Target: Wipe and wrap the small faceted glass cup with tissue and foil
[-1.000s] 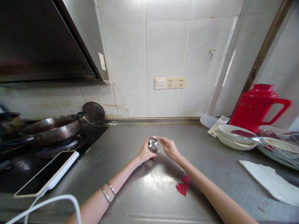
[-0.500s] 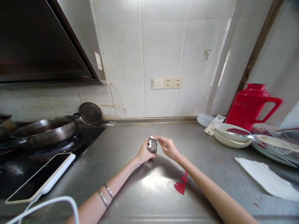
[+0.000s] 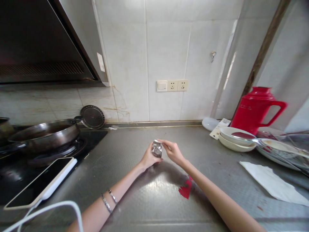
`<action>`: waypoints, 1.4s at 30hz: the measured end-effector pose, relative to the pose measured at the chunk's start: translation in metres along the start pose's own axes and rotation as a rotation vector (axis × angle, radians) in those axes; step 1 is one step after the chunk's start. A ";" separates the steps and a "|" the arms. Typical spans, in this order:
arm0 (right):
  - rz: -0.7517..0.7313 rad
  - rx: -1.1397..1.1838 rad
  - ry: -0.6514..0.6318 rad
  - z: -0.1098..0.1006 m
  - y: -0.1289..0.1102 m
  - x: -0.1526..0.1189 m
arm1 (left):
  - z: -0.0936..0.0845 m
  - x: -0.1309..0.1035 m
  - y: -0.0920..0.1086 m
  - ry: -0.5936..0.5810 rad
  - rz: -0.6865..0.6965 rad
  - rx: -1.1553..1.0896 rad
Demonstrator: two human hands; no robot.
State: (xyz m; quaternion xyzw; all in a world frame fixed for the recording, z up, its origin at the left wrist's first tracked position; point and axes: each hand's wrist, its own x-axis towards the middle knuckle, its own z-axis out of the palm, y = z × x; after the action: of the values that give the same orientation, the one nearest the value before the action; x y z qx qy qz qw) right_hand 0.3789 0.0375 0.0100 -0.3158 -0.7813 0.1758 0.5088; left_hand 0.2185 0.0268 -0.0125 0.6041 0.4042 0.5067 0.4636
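Note:
A small shiny silvery-grey item [image 3: 156,149] is held above the middle of the metal counter [image 3: 125,154]. My left hand [image 3: 148,158] is wrapped round its left and lower sides. At its upper right edge, my right hand [image 3: 174,152] is pinched, with a small pale bit at the fingertips that is too small to name. Below my right forearm lies a torn red piece [image 3: 185,189], flat on the counter.
Left: a steel pan [image 3: 45,135] on the black stove [image 3: 93,141], a phone [image 3: 40,183] and a white cable [image 3: 60,203]. Right: a red thermos [image 3: 253,111], stacked bowls [image 3: 238,145], a patterned dish [image 3: 282,151] and white paper [image 3: 272,182].
The view has shifted slightly. The silvery item looks slightly turned in my left hand; both hands keep nearly the same places.

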 end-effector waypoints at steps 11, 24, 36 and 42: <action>0.021 0.019 0.002 -0.003 -0.001 0.000 | 0.001 -0.003 0.003 0.014 -0.042 -0.030; -0.004 0.021 0.017 0.003 -0.002 -0.002 | 0.000 -0.004 0.005 0.029 -0.043 0.000; -0.044 0.007 0.028 0.004 -0.005 -0.003 | 0.003 -0.004 0.008 0.040 -0.012 0.004; 0.065 -0.003 0.043 0.004 0.001 -0.001 | 0.004 -0.006 0.008 0.042 0.017 0.011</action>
State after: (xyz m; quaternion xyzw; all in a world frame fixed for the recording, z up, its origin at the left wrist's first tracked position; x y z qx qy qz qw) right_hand 0.3763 0.0375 0.0069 -0.3454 -0.7597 0.1845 0.5191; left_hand 0.2217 0.0188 -0.0067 0.5991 0.4115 0.5212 0.4474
